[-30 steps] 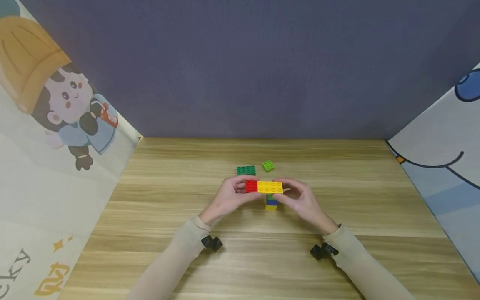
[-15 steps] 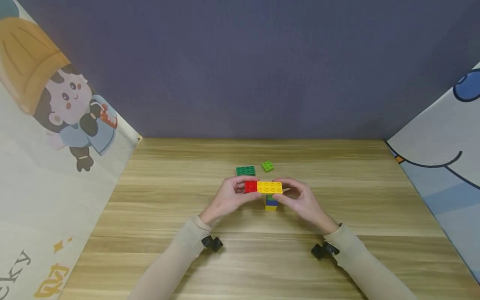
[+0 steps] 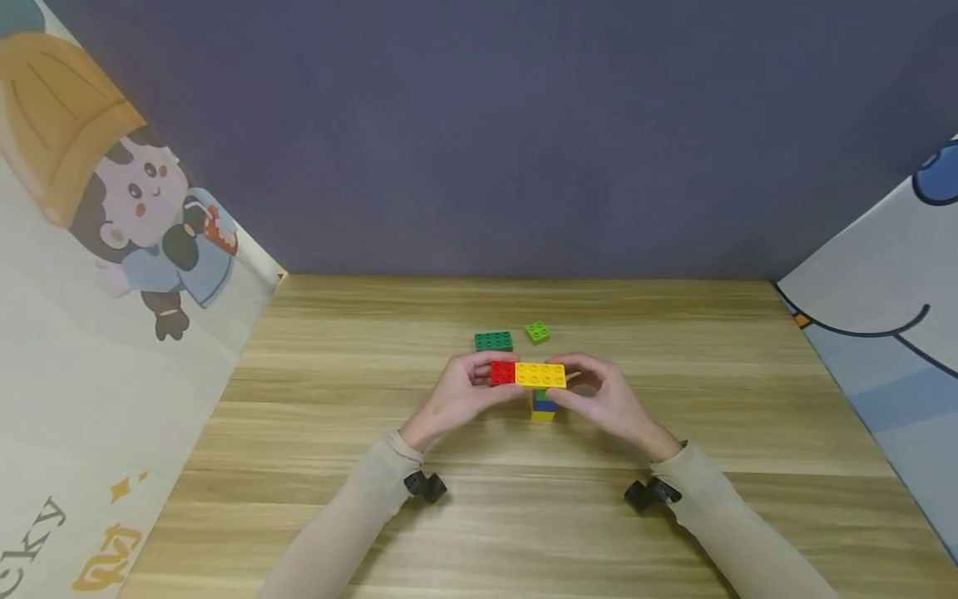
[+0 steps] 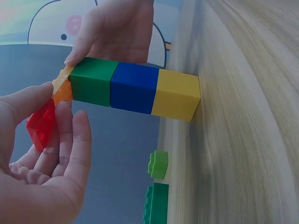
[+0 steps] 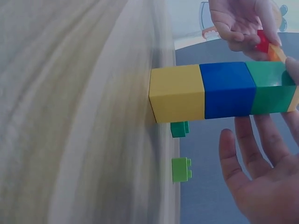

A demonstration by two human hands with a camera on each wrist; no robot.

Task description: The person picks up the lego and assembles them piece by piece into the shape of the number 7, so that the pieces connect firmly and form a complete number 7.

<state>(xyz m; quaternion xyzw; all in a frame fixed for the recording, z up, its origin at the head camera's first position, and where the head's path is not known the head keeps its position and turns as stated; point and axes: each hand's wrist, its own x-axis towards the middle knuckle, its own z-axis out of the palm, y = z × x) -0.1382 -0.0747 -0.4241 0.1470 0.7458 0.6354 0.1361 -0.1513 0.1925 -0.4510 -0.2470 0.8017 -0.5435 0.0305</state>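
A four-stud-long yellow brick [image 3: 540, 375] lies across the top of a tower, with its left part overhanging. Below it in the left wrist view come a green block [image 4: 93, 81], a blue block [image 4: 134, 88] and a yellow block [image 4: 176, 94] that stands on the table. Against the yellow brick's left end is a red brick [image 3: 502, 373], its studs facing up. My left hand [image 3: 456, 393] pinches the red brick near that seam, thumb in front. At the opposite end, my right hand [image 3: 609, 406] grips the yellow brick between thumb and fingers.
Behind the tower on the wooden table [image 3: 359, 333] lie a dark green brick [image 3: 493, 342] and a small lime green brick [image 3: 536, 333]. A dark panel [image 3: 524, 150] rises at the table's back edge, with printed panels on both sides.
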